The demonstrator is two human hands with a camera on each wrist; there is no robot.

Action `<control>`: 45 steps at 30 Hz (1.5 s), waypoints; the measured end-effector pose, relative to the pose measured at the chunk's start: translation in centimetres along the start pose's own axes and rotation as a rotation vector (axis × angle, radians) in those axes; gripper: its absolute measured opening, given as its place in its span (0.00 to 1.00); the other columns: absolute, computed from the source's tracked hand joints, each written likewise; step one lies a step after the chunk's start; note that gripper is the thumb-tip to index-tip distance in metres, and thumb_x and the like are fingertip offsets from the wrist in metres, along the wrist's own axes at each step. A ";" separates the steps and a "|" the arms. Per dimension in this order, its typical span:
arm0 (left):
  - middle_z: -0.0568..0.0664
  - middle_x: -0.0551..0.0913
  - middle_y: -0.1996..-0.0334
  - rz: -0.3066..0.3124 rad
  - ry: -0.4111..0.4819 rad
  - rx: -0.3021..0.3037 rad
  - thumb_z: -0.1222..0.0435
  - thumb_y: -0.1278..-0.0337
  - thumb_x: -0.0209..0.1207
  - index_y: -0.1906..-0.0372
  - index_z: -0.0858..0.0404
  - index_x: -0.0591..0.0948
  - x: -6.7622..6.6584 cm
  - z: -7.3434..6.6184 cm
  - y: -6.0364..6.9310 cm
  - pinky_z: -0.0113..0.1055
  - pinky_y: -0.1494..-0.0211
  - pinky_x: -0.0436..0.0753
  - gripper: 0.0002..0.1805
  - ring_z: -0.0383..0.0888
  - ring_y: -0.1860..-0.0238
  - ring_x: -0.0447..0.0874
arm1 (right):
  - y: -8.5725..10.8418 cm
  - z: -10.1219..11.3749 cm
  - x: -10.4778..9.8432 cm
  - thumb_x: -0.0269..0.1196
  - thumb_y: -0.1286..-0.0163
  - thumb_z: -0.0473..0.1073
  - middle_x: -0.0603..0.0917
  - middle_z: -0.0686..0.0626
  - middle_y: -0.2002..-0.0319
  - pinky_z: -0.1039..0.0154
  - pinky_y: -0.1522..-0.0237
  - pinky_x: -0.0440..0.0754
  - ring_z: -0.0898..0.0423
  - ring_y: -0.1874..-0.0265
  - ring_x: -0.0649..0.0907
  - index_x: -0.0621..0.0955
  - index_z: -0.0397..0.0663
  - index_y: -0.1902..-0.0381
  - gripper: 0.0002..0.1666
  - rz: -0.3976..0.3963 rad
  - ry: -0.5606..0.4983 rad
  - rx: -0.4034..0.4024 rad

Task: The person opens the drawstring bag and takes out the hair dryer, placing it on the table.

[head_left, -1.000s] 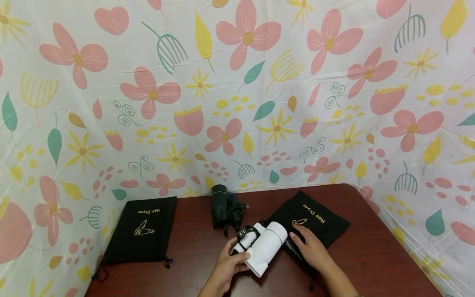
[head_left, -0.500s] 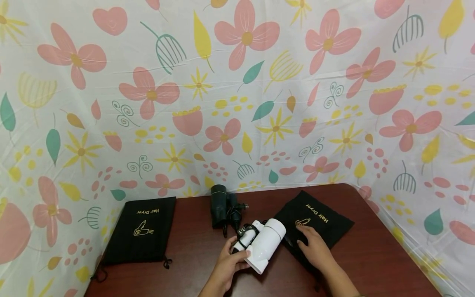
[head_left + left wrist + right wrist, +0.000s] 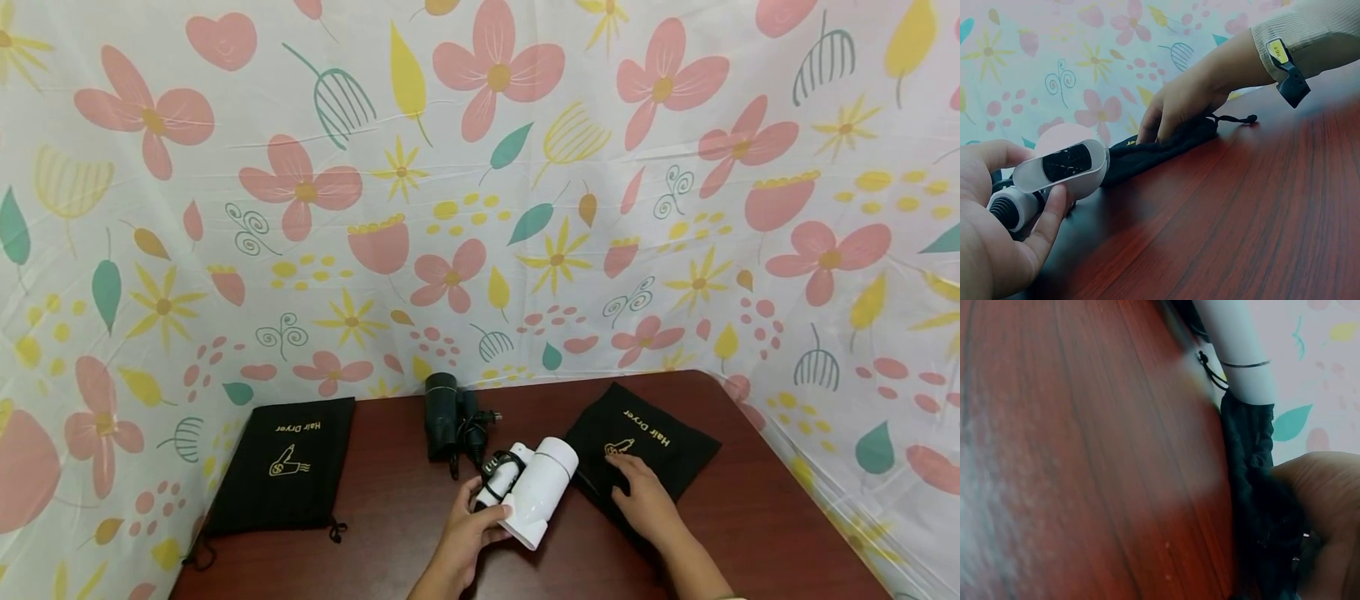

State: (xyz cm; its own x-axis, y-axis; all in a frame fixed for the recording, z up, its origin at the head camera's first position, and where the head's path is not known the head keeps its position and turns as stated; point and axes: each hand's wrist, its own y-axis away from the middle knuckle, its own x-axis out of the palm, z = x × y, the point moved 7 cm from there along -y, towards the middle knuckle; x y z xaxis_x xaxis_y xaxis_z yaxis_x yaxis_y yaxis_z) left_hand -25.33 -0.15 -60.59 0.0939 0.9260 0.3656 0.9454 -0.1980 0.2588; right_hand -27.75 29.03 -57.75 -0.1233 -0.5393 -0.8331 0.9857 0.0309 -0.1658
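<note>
A white folding hair dryer [image 3: 542, 492], its black cord bundled against the handle, is held by my left hand [image 3: 467, 529] above the table. In the left wrist view, thumb and fingers grip the dryer's nozzle end [image 3: 1066, 164]. My right hand [image 3: 648, 504] rests on a black drawstring bag [image 3: 663, 437] printed "Hair Dryer", fingertips over its gold picture. The dryer's round rear end is close to the bag's left edge. In the right wrist view, the bag's dark cloth [image 3: 1250, 450] lies wrinkled beside the hand, whose fingertips are hidden there.
A black hair dryer [image 3: 442, 417] with a tied cord and plug lies at the table's back. Another black bag [image 3: 288, 467], with the same print, lies flat at the left. Flower-patterned cloth [image 3: 480, 208] hangs behind the dark red wooden table [image 3: 390, 533].
My right hand and the bag under it have slid slightly right, away from the white hair dryer. The left hand keeps its grip and the dryer has risen a little.
</note>
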 end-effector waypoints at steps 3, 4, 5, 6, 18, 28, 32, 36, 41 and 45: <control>0.57 0.78 0.49 -0.006 0.002 0.003 0.68 0.47 0.67 0.25 0.67 0.55 0.0 0.2 -0.2 0.39 0.59 0.86 0.46 0.43 0.64 0.86 | 0.0 -0.2 -0.1 0.62 0.34 0.33 0.75 0.34 0.34 0.34 0.36 0.72 0.32 0.34 0.73 0.76 0.37 0.34 0.29 0.011 -0.003 0.001; 0.58 0.78 0.48 -0.008 0.003 0.004 0.68 0.47 0.67 0.25 0.67 0.55 0.0 0.2 -0.2 0.39 0.59 0.86 0.47 0.43 0.64 0.86 | 0.0 -0.3 -0.2 0.62 0.34 0.33 0.75 0.34 0.34 0.34 0.36 0.72 0.32 0.34 0.73 0.76 0.37 0.34 0.29 0.015 -0.005 0.003; 0.58 0.78 0.48 -0.010 0.003 0.005 0.68 0.47 0.67 0.24 0.67 0.55 0.0 0.2 -0.2 0.39 0.59 0.86 0.47 0.43 0.64 0.86 | 0.0 -0.4 -0.2 0.62 0.34 0.33 0.75 0.34 0.34 0.34 0.36 0.71 0.32 0.33 0.73 0.75 0.37 0.33 0.30 0.019 -0.001 0.005; 0.58 0.77 0.47 -0.013 0.004 0.004 0.69 0.46 0.66 0.24 0.66 0.54 0.0 0.3 -0.3 0.39 0.59 0.86 0.47 0.43 0.63 0.86 | 0.0 -0.5 -0.3 0.62 0.34 0.33 0.75 0.34 0.34 0.33 0.36 0.71 0.32 0.33 0.73 0.75 0.37 0.33 0.30 0.022 0.002 0.008; 0.59 0.77 0.46 -0.048 0.013 0.029 0.69 0.45 0.66 0.24 0.68 0.51 0.3 0.3 -0.5 0.40 0.60 0.86 0.48 0.43 0.64 0.85 | 0.3 -0.9 -1.1 0.59 0.36 0.30 0.76 0.33 0.35 0.33 0.36 0.71 0.31 0.34 0.73 0.74 0.37 0.32 0.31 0.014 0.050 0.008; 0.57 0.78 0.49 -0.060 0.013 0.037 0.69 0.45 0.65 0.24 0.68 0.52 0.4 0.3 -0.6 0.40 0.59 0.86 0.47 0.43 0.64 0.85 | 0.3 -1.7 -1.6 0.57 0.39 0.28 0.77 0.34 0.35 0.26 0.42 0.70 0.31 0.35 0.73 0.77 0.40 0.35 0.32 -0.030 0.081 0.035; 0.58 0.77 0.47 -0.070 0.018 0.037 0.69 0.44 0.65 0.24 0.67 0.52 0.4 0.1 -0.6 0.40 0.59 0.86 0.46 0.43 0.63 0.85 | 0.4 -2.0 -1.9 0.55 0.40 0.28 0.76 0.35 0.33 0.24 0.44 0.68 0.32 0.34 0.71 0.78 0.43 0.35 0.33 -0.024 0.078 0.060; 0.59 0.76 0.45 -0.076 0.018 0.040 0.68 0.44 0.65 0.24 0.66 0.53 0.4 0.1 -0.7 0.39 0.59 0.86 0.46 0.43 0.63 0.85 | 0.5 -2.3 -2.1 0.54 0.41 0.27 0.76 0.36 0.33 0.25 0.44 0.67 0.32 0.34 0.71 0.79 0.45 0.35 0.34 -0.011 0.080 0.076; 0.59 0.76 0.46 -0.083 0.021 0.045 0.69 0.44 0.65 0.24 0.67 0.52 0.6 0.1 -0.9 0.40 0.58 0.87 0.47 0.43 0.63 0.85 | 0.5 -2.6 -2.2 0.54 0.40 0.26 0.76 0.37 0.33 0.26 0.45 0.67 0.33 0.35 0.71 0.79 0.46 0.36 0.33 -0.001 0.091 0.088; 0.60 0.76 0.46 -0.100 0.028 0.053 0.69 0.44 0.65 0.24 0.67 0.52 0.7 0.0 -0.9 0.40 0.59 0.87 0.47 0.43 0.63 0.85 | 0.5 -2.8 -2.5 0.55 0.41 0.26 0.77 0.37 0.34 0.30 0.48 0.68 0.34 0.37 0.72 0.81 0.45 0.39 0.31 -0.018 0.097 0.086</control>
State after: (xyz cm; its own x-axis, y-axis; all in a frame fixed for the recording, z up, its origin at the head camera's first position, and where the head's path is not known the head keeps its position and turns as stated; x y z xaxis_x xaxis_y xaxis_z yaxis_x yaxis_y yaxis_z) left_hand -26.09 0.65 -60.59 -0.0097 0.9308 0.3655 0.9650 -0.0871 0.2475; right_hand -27.24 32.75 -57.24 -0.1472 -0.4547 -0.8784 0.9890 -0.0523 -0.1387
